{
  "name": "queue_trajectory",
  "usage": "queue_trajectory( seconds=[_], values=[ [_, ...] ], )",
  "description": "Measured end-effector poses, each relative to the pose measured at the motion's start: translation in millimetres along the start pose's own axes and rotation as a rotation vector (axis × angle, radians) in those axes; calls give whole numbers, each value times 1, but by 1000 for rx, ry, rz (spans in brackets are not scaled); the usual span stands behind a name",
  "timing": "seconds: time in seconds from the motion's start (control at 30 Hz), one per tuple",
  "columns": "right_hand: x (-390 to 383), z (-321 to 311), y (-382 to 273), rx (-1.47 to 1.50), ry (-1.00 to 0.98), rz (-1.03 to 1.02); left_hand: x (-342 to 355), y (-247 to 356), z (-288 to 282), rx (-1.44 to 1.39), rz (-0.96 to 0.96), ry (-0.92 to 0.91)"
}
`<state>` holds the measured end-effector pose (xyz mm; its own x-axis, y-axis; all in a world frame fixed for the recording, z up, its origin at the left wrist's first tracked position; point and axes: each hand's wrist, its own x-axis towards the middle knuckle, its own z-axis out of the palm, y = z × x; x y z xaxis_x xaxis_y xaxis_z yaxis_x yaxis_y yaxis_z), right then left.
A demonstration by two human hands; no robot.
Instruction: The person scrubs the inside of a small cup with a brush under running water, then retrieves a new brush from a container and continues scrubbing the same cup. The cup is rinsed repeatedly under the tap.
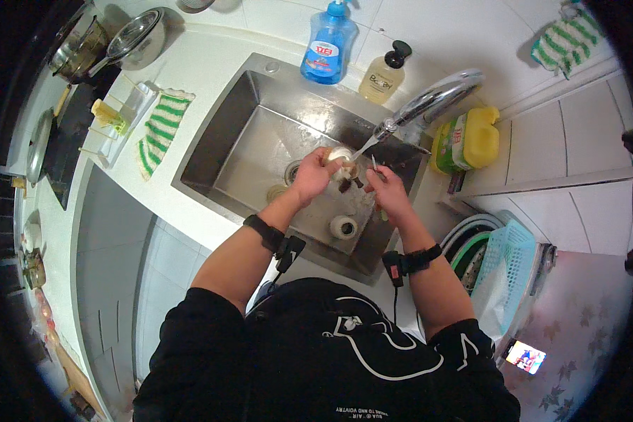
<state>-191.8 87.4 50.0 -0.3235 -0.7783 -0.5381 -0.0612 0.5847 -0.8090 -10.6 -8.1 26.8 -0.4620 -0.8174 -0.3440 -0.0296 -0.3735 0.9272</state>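
Over the steel sink (235,165), my left hand (314,176) is closed on a small white rounded thing (340,156) whose kind I cannot make out. Dark brown bits (347,185) hang just below it. Close by on the right, my right hand (389,193) is closed around a thin metal tool (374,163) with its narrow end pointing up. Most of this tool is hidden in the fingers. Water from the chrome faucet (429,98) runs down onto the white thing. Lower in the basin sits a small white round jar-like thing (343,227) with a dark opening.
Behind the sink stand a blue soap bottle (325,46) and a yellowish pump bottle (385,74). A yellow jug (471,141) is right of the faucet. A striped cloth (165,130) lies on the left counter (204,63). A light-blue basket (510,257) stands at the right.
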Motion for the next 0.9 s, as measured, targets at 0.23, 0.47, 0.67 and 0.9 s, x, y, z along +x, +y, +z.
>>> queue_trajectory(
  seconds=[0.23,0.47,0.67,0.9],
  values=[
    [15,25,4,222,-344,136,-12,13,-24,-64,-229,-108],
    [16,33,5,333,-315,153,-9,-8,-19,60,-120,212],
    [31,34,6,171,13,87,-14,-12,-18,315,-157,13],
    [44,55,2,-174,81,-164,-12,-20,-11,449,-78,-111]
  ],
)
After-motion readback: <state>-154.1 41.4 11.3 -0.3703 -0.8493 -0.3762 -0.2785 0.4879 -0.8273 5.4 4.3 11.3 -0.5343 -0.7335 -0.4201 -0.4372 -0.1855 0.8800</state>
